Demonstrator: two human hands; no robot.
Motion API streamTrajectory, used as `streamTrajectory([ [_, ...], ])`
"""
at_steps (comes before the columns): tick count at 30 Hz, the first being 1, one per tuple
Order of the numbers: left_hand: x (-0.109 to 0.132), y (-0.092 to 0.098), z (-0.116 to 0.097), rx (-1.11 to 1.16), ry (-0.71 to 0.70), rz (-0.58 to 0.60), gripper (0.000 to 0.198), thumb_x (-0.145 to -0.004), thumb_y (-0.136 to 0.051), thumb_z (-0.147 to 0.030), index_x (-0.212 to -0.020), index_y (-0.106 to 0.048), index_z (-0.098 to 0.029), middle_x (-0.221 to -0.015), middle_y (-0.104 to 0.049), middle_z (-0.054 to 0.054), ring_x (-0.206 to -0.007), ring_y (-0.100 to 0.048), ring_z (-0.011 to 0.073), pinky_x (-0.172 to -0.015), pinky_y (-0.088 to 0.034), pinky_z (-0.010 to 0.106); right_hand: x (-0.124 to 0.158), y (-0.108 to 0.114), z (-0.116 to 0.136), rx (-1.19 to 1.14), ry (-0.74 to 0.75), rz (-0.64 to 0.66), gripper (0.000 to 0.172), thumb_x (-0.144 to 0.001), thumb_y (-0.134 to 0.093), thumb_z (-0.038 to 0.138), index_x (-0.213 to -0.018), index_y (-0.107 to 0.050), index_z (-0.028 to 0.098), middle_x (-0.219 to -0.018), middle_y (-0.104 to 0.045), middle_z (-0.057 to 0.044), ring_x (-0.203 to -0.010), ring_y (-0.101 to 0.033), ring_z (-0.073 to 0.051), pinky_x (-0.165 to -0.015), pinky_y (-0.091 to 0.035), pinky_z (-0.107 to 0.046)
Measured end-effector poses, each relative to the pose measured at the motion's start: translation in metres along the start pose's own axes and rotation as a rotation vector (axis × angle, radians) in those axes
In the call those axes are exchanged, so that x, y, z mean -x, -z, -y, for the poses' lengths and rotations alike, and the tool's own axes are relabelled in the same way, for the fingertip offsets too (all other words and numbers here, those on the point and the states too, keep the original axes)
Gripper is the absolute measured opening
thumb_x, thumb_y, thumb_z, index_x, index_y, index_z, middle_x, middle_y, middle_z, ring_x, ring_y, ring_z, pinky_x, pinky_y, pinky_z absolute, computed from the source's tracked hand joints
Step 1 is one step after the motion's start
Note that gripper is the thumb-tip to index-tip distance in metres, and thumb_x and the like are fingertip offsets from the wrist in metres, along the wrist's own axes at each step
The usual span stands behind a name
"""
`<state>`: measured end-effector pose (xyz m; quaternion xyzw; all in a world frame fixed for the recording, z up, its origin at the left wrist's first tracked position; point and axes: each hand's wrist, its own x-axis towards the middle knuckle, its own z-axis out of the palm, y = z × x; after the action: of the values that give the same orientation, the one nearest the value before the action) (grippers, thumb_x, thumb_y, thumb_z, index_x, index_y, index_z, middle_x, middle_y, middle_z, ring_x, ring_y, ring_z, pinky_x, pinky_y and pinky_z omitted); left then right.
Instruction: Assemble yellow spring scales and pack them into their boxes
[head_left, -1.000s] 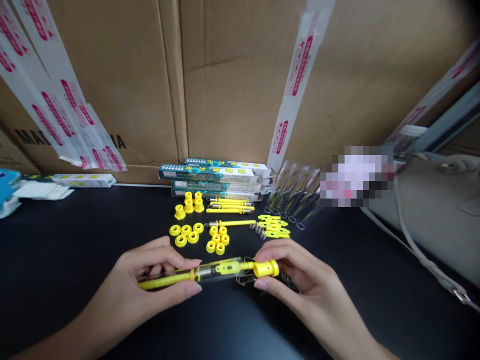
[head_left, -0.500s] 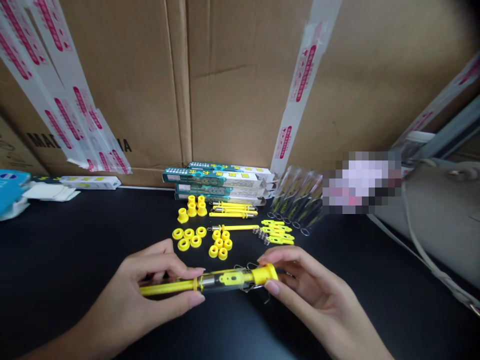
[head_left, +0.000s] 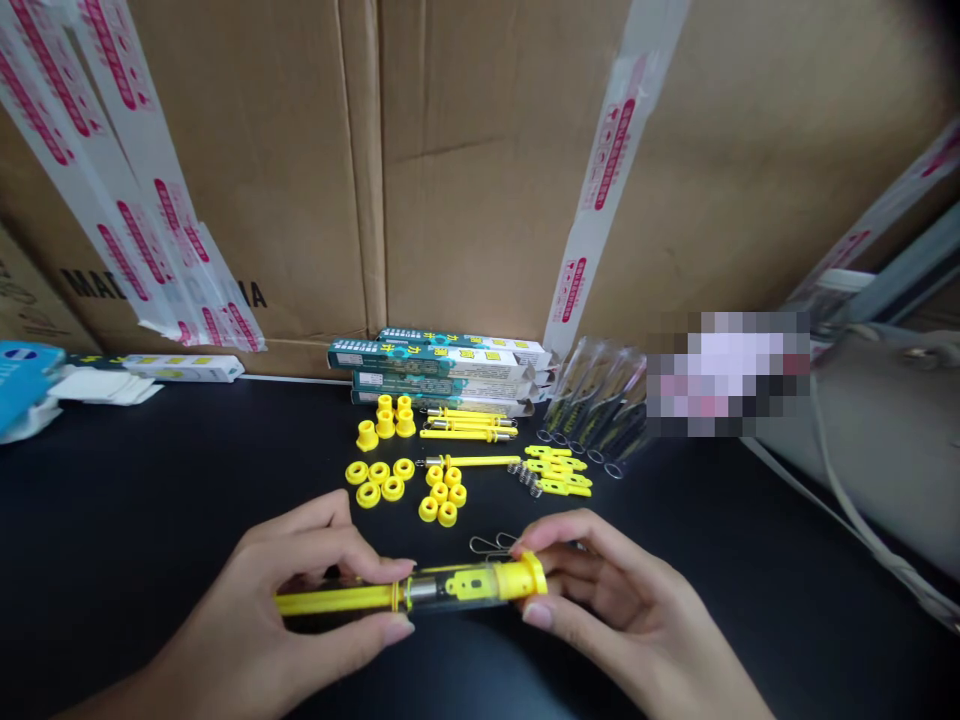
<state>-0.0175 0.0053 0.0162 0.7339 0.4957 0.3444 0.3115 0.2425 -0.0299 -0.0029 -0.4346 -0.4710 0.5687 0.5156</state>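
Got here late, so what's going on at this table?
A person holds a clear tube level in both hands. A yellow rod runs out toward the left hand, and a yellow cap sits at the end by the right hand. Wire clips lie just beyond the right hand. Yellow rings, rods and springs are laid out on the black table, before stacked boxes.

Brown corrugated cartons (head_left: 480, 170) stand in a wall behind the black counter (head_left: 150, 520), strips of white packing tape with red print (head_left: 615, 160) running down them. A beige handbag (head_left: 885, 430) sits at right, below a grey metal rail (head_left: 900, 260).
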Motion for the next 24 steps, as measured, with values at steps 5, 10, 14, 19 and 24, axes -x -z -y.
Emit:
streamTrajectory([
  [5, 0.003, -0.002, 0.004, 0.038, -0.106, -0.039, 0.009, -0.073, -0.081, -0.023, -0.069, -0.081, -0.032, -0.065, -0.054, -0.006, -0.053, -0.055, 0.0101, -0.052, -0.04, 0.019, -0.001, -0.001, 0.003, 0.039, -0.022, -0.065, 0.023, -0.072, -0.097, 0.03, -0.088, -0.08, 0.027, -0.081, -0.077, 0.003, -0.075, -0.072, -0.014, -0.074, -0.06, -0.02],
  [10, 0.006, -0.004, 0.009, 0.056, -0.23, -0.065, 0.016, -0.075, -0.08, -0.018, -0.076, -0.081, -0.033, -0.065, -0.054, -0.008, -0.051, -0.054, 0.0077, -0.051, -0.041, 0.016, 0.0, -0.003, 0.004, 0.067, -0.054, -0.076, 0.023, -0.069, -0.097, 0.03, -0.083, -0.08, 0.026, -0.077, -0.077, 0.003, -0.073, -0.072, -0.015, -0.074, -0.06, -0.022],
  [14, 0.007, -0.004, 0.013, 0.061, -0.28, -0.062, 0.019, -0.076, -0.081, -0.016, -0.079, -0.08, -0.034, -0.067, -0.056, -0.008, -0.053, -0.057, 0.0079, -0.053, -0.044, 0.015, 0.0, -0.002, 0.004, 0.075, -0.058, -0.074, 0.022, -0.07, -0.097, 0.03, -0.084, -0.08, 0.025, -0.072, -0.076, 0.003, -0.066, -0.07, -0.014, -0.066, -0.059, -0.021],
  [19, 0.007, -0.004, 0.015, 0.038, -0.319, -0.064, 0.022, -0.077, -0.08, -0.015, -0.084, -0.081, -0.035, -0.068, -0.058, -0.007, -0.054, -0.059, 0.0089, -0.052, -0.044, 0.017, 0.002, -0.002, 0.0, 0.063, -0.018, -0.057, 0.023, -0.071, -0.097, 0.031, -0.087, -0.081, 0.027, -0.077, -0.077, 0.002, -0.07, -0.072, -0.015, -0.068, -0.061, -0.023],
  [24, 0.006, -0.005, 0.014, 0.043, -0.309, -0.067, 0.019, -0.078, -0.08, -0.016, -0.081, -0.081, -0.034, -0.066, -0.056, -0.007, -0.053, -0.057, 0.0089, -0.052, -0.044, 0.017, 0.002, 0.002, -0.003, 0.16, 0.151, -0.014, 0.018, -0.078, -0.092, 0.023, -0.091, -0.083, 0.032, -0.097, -0.079, 0.0, -0.083, -0.073, -0.017, -0.078, -0.063, -0.021],
])
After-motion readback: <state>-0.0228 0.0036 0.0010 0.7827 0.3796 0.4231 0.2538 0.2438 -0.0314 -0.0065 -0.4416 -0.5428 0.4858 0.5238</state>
